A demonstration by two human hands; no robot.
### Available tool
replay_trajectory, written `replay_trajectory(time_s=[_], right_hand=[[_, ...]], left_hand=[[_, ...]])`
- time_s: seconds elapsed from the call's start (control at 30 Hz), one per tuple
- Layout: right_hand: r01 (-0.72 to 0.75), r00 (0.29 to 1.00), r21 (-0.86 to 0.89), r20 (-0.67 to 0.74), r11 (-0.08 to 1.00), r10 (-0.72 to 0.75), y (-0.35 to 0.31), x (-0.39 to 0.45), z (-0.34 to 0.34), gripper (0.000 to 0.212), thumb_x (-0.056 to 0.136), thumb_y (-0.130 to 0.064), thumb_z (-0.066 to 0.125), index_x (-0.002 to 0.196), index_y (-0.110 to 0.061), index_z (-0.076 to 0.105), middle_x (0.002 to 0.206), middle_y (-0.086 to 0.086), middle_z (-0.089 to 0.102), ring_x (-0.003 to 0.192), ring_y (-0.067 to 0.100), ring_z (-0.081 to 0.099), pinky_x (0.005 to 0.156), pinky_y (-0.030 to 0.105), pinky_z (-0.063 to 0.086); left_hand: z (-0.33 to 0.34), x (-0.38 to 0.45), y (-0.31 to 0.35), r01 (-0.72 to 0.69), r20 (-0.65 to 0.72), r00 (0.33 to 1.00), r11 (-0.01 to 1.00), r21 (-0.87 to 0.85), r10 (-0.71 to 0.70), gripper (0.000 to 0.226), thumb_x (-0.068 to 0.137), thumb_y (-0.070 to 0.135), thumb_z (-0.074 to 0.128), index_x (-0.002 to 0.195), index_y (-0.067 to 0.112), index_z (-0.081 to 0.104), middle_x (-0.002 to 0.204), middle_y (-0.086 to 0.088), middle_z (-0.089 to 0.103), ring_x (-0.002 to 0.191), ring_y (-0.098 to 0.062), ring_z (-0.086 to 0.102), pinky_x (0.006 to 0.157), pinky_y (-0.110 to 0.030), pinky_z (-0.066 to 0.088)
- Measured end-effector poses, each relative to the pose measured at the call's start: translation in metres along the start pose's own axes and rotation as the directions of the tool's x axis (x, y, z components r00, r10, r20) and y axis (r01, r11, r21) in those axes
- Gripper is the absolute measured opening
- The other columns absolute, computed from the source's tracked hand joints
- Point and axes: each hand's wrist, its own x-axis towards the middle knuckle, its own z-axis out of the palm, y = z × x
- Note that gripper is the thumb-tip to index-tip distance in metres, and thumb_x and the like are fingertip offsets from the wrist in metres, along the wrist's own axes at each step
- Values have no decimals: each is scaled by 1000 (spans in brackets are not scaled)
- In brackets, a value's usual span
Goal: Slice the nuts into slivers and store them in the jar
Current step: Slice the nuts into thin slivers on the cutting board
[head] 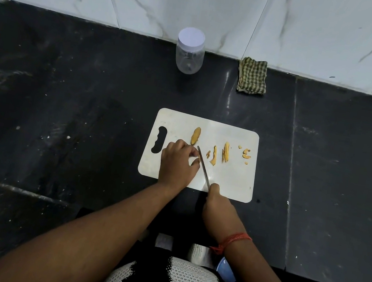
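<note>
On the white plastic cutting board [223, 177] with a handle slot, the left hand [178, 163] curls its fingertips down on a small pale nut piece [197, 160], mostly hidden beneath them, while the right hand [215, 204] grips the handle of a thin steel knife [203, 166] whose blade lies right against those fingertips. A larger tan nut half [196, 136] waits just beyond the left hand; cut yellow slivers [226, 152] lie in small groups to the right. The clear plastic jar [189, 55] with a white lid stands well apart by the wall, lid on. The nuts look light, hard and brittle, likely to skid or snap, so pinning each flat side down near the blade seems wise, fingertips tucked back
</note>
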Motion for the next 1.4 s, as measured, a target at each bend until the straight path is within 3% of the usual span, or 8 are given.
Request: replay_trajectory(time_s=[0.33, 0.57, 0.67, 0.8, 1.03, 1.27, 1.4], right_hand=[[-58, 998, -2, 26, 998, 58, -6, 2, -1, 18, 93, -2, 34, 101, -18, 30, 76, 5, 52, 67, 28, 53, 66, 40, 48], [-100, 994, 19, 37, 995, 99, -8, -1, 2, 18, 95, -4, 33, 109, -16, 33, 92, 13, 63, 73, 27, 54, 69, 39, 46], [-104, 994, 10, 46, 995, 103, -5, -7, 6, 24, 95, -3, 34, 116, -14, 34, 92, 12, 64, 74, 27, 58, 70, 39, 49], [-97, 995, 15, 24, 995, 97, -9, 1, -1, 18, 94, -3, 33, 107, -16, 32, 88, 12, 61, 74, 29, 56, 69, 40, 47], [-94, 994, -13, 49, 996, 94, -5, -7, 2, 26, 94, 0, 32, 117, -11, 34, 95, 15, 64, 78, 32, 59, 68, 39, 44], [-86, 995, 19, 49, 996, 85, -8, -3, -4, 23, 93, 0, 31, 113, -11, 34, 93, 14, 62, 75, 28, 53, 69, 38, 43], [-98, 993, 6, 66, 995, 97, -3, -11, 1, 29, 91, 4, 32, 116, -10, 35, 94, 16, 64, 81, 34, 61, 70, 40, 46]], left_hand=[[0, -1, 0, -1, -10, 1000, 1000, 0, 1, 12, 86, 26, 74, 96, 21, 71, 102, 4, 61, 99, -19, 52, 91, -34, 42], [0, -1, 2, 20, 6, 1000, 1000, 22, -20, 13, 86, 28, 72, 98, 22, 71, 104, 4, 61, 101, -20, 51, 93, -34, 41], [-2, 0, 3, 30, 21, 999, 999, 22, -31, 14, 88, 29, 71, 100, 22, 71, 107, 4, 61, 104, -18, 50, 94, -32, 39], [-3, 2, 4, 38, 28, 999, 999, 27, -39, 15, 88, 31, 70, 102, 23, 71, 108, 5, 60, 105, -19, 50, 96, -32, 38], [-3, 2, 7, 60, 43, 997, 998, 14, -60, 15, 88, 31, 70, 101, 24, 71, 109, 6, 60, 107, -18, 49, 98, -32, 37], [-4, 4, 7, 72, 26, 997, 997, 8, -72, 13, 88, 29, 70, 100, 24, 71, 108, 6, 61, 107, -18, 50, 98, -33, 38], [-3, 2, 9, 85, 41, 996, 996, -2, -84, 12, 88, 28, 70, 100, 25, 71, 108, 8, 61, 108, -16, 49, 99, -32, 38]])
